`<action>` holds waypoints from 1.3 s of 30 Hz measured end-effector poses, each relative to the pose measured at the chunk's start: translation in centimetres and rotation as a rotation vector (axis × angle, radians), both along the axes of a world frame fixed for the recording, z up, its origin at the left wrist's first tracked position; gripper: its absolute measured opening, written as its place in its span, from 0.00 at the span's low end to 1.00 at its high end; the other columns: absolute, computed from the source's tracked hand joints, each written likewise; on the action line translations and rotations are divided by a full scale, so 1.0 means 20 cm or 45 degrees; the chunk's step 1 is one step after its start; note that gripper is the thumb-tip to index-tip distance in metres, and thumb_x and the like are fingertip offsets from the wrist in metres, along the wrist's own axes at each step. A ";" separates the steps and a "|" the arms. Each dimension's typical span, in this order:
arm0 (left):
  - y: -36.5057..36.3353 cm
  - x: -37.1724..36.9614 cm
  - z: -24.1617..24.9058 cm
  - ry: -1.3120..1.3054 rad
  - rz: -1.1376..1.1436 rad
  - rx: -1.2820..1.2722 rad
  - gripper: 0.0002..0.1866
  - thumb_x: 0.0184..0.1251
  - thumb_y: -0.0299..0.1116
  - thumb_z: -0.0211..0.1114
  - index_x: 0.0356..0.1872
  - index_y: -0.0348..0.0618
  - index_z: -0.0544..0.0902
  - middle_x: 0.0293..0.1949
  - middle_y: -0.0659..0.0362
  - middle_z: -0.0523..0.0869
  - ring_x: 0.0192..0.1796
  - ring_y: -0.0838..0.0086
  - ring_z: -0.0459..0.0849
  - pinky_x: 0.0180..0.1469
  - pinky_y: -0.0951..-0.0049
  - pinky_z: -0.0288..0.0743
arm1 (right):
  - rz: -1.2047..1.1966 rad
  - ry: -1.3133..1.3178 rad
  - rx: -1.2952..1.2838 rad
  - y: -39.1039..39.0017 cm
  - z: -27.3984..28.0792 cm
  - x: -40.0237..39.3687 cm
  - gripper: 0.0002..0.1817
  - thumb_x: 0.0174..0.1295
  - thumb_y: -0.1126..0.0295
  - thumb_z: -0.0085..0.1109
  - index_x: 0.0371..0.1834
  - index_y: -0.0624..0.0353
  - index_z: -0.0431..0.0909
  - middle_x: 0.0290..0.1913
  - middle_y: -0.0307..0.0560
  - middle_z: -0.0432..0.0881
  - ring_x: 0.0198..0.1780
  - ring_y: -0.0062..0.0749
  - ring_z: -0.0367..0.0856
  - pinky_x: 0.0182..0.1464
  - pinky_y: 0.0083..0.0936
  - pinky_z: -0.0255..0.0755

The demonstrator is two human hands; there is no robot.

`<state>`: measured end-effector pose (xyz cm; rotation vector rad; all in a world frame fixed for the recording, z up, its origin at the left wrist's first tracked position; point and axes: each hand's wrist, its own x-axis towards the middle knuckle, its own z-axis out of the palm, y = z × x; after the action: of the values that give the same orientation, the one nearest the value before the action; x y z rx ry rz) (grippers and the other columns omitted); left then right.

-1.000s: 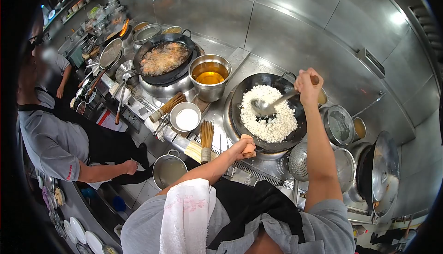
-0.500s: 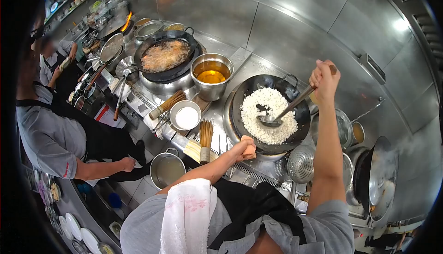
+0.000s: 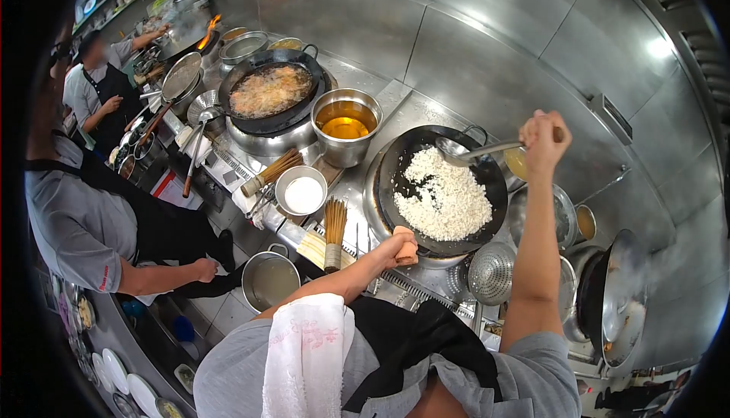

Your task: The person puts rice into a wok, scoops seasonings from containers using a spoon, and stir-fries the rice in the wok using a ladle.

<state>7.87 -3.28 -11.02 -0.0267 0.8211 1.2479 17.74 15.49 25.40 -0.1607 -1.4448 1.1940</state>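
Note:
In the head view my right hand (image 3: 541,140) grips the wooden-ended handle of a metal ladle (image 3: 456,152), raised high on the right. The ladle's bowl is at the far rim of a black wok (image 3: 494,182), just above the white rice (image 3: 449,201). The rice lies loose across the wok's bottom, with dark gaps at its left. My left hand (image 3: 395,249) is closed around a folded orange-pink cloth (image 3: 407,245) at the near edge of the wok. Whatever part of the wok lies under that cloth is hidden.
Left of the wok stand a steel pot of yellow oil (image 3: 347,125), a bowl of white powder (image 3: 304,194) and bamboo brushes (image 3: 334,232). Food bubbles in another wok (image 3: 270,91). A perforated strainer (image 3: 492,273) and a tilted wok (image 3: 620,304) are right. Co-workers (image 3: 84,220) stand left.
The ladle has moved from the middle of the rice to the wok's far rim, its handle now nearly level. The rice is spread differently. My left hand stays at the wok's edge.

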 end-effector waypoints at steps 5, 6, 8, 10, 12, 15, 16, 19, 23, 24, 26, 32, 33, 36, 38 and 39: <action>-0.01 0.00 -0.03 -0.004 -0.015 0.094 0.06 0.58 0.28 0.62 0.34 0.42 0.74 0.30 0.55 0.80 0.25 0.65 0.82 0.25 0.63 0.86 | 0.003 -0.259 -0.243 0.09 0.02 -0.01 0.19 0.64 0.73 0.59 0.18 0.53 0.62 0.12 0.32 0.60 0.11 0.18 0.58 0.16 0.21 0.55; -0.01 0.00 -0.01 0.027 -0.012 0.032 0.06 0.59 0.29 0.62 0.35 0.43 0.74 0.30 0.55 0.80 0.25 0.66 0.82 0.24 0.64 0.85 | 0.033 -0.316 -0.324 0.03 0.10 0.01 0.19 0.64 0.73 0.59 0.18 0.52 0.62 0.12 0.32 0.60 0.11 0.18 0.58 0.16 0.20 0.55; -0.02 0.01 0.06 0.078 0.029 -0.025 0.06 0.58 0.29 0.62 0.35 0.43 0.75 0.30 0.56 0.80 0.24 0.66 0.83 0.23 0.64 0.85 | 0.078 -0.311 -0.350 -0.06 0.27 0.08 0.19 0.63 0.72 0.60 0.18 0.52 0.62 0.12 0.32 0.60 0.11 0.18 0.57 0.15 0.19 0.53; 0.00 0.01 0.02 0.062 0.035 -0.009 0.06 0.59 0.30 0.62 0.35 0.43 0.75 0.30 0.56 0.81 0.25 0.66 0.83 0.22 0.65 0.85 | 0.068 -0.282 -0.253 -0.18 0.33 0.15 0.20 0.63 0.71 0.61 0.18 0.51 0.61 0.12 0.32 0.60 0.11 0.18 0.57 0.15 0.20 0.52; -0.01 -0.01 0.01 0.061 0.007 0.002 0.06 0.60 0.30 0.61 0.35 0.43 0.75 0.30 0.56 0.81 0.25 0.65 0.84 0.22 0.65 0.84 | -0.131 -0.276 -0.326 -0.06 0.05 0.11 0.20 0.64 0.71 0.60 0.17 0.52 0.61 0.12 0.32 0.60 0.11 0.18 0.56 0.14 0.22 0.52; -0.03 -0.01 0.08 0.112 -0.063 0.024 0.04 0.59 0.30 0.61 0.31 0.44 0.76 0.27 0.58 0.80 0.25 0.69 0.83 0.28 0.63 0.85 | 0.061 -0.100 -0.322 0.10 -0.14 0.09 0.20 0.63 0.71 0.61 0.17 0.52 0.61 0.11 0.34 0.59 0.11 0.19 0.57 0.14 0.23 0.52; -0.04 0.01 0.06 0.112 -0.082 0.018 0.04 0.59 0.30 0.61 0.31 0.44 0.76 0.27 0.58 0.80 0.25 0.69 0.83 0.28 0.63 0.85 | 0.044 -0.097 -0.329 0.04 -0.08 0.10 0.20 0.63 0.71 0.61 0.17 0.52 0.61 0.11 0.34 0.59 0.11 0.19 0.57 0.14 0.23 0.52; 0.00 0.00 0.03 0.064 -0.020 -0.022 0.09 0.65 0.36 0.61 0.39 0.45 0.74 0.31 0.55 0.81 0.24 0.64 0.83 0.18 0.67 0.82 | 0.125 -0.087 -0.323 -0.20 0.16 0.10 0.19 0.62 0.73 0.60 0.17 0.53 0.61 0.12 0.34 0.60 0.11 0.20 0.59 0.16 0.23 0.55; 0.00 0.00 0.02 0.053 -0.038 -0.005 0.07 0.64 0.34 0.61 0.37 0.44 0.74 0.31 0.54 0.81 0.22 0.63 0.82 0.20 0.64 0.83 | 0.085 -0.119 -0.319 -0.12 -0.19 0.04 0.19 0.63 0.76 0.59 0.17 0.53 0.62 0.12 0.34 0.63 0.12 0.19 0.60 0.17 0.21 0.56; -0.01 0.01 0.03 0.053 -0.054 -0.004 0.07 0.64 0.34 0.61 0.37 0.44 0.74 0.31 0.54 0.81 0.22 0.63 0.82 0.20 0.64 0.83 | 0.069 -0.117 -0.319 -0.07 -0.17 0.09 0.19 0.63 0.76 0.59 0.17 0.53 0.62 0.12 0.34 0.63 0.12 0.19 0.60 0.17 0.21 0.56; -0.03 0.02 0.10 0.035 0.017 0.024 0.06 0.62 0.32 0.61 0.35 0.43 0.74 0.30 0.55 0.81 0.22 0.64 0.82 0.21 0.63 0.82 | 0.013 -0.102 -0.273 0.02 -0.07 0.18 0.19 0.63 0.75 0.60 0.17 0.54 0.62 0.12 0.34 0.63 0.12 0.18 0.60 0.17 0.21 0.55; 0.00 -0.01 0.07 0.061 0.018 0.000 0.07 0.59 0.29 0.61 0.36 0.40 0.74 0.29 0.54 0.80 0.24 0.62 0.82 0.25 0.62 0.84 | -0.146 -0.146 -0.149 -0.01 -0.11 0.32 0.21 0.65 0.70 0.62 0.16 0.54 0.63 0.13 0.33 0.62 0.12 0.18 0.59 0.16 0.23 0.53; -0.01 -0.01 0.07 0.069 -0.063 -0.007 0.06 0.62 0.30 0.60 0.36 0.41 0.73 0.29 0.54 0.80 0.25 0.63 0.83 0.28 0.61 0.85 | -0.124 -0.066 -0.189 0.02 -0.20 0.31 0.22 0.66 0.68 0.62 0.16 0.53 0.62 0.12 0.33 0.62 0.12 0.18 0.58 0.16 0.23 0.53; -0.09 0.06 0.10 -0.082 0.055 0.041 0.07 0.63 0.30 0.59 0.36 0.39 0.73 0.29 0.53 0.79 0.25 0.61 0.82 0.25 0.62 0.83 | -0.002 -0.018 -0.334 0.07 -0.17 0.30 0.24 0.68 0.61 0.60 0.17 0.53 0.62 0.12 0.34 0.61 0.11 0.20 0.58 0.15 0.24 0.53; -0.29 0.11 0.21 -0.137 0.059 0.123 0.07 0.66 0.32 0.59 0.39 0.41 0.73 0.28 0.52 0.79 0.25 0.60 0.82 0.26 0.62 0.83 | 0.029 0.008 -0.471 -0.05 0.08 0.29 0.26 0.71 0.54 0.54 0.17 0.52 0.61 0.11 0.35 0.61 0.11 0.20 0.57 0.15 0.24 0.53; -0.37 0.13 0.28 -0.090 0.035 0.012 0.07 0.67 0.32 0.59 0.39 0.42 0.73 0.28 0.53 0.79 0.26 0.61 0.82 0.27 0.62 0.83 | 0.022 0.028 -0.463 -0.13 0.23 0.30 0.26 0.71 0.54 0.54 0.17 0.52 0.61 0.11 0.35 0.61 0.11 0.20 0.57 0.15 0.24 0.53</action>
<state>10.55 -10.68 -5.36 -0.0741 0.7558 1.2700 23.73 12.97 29.91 -0.3844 -1.2010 1.4609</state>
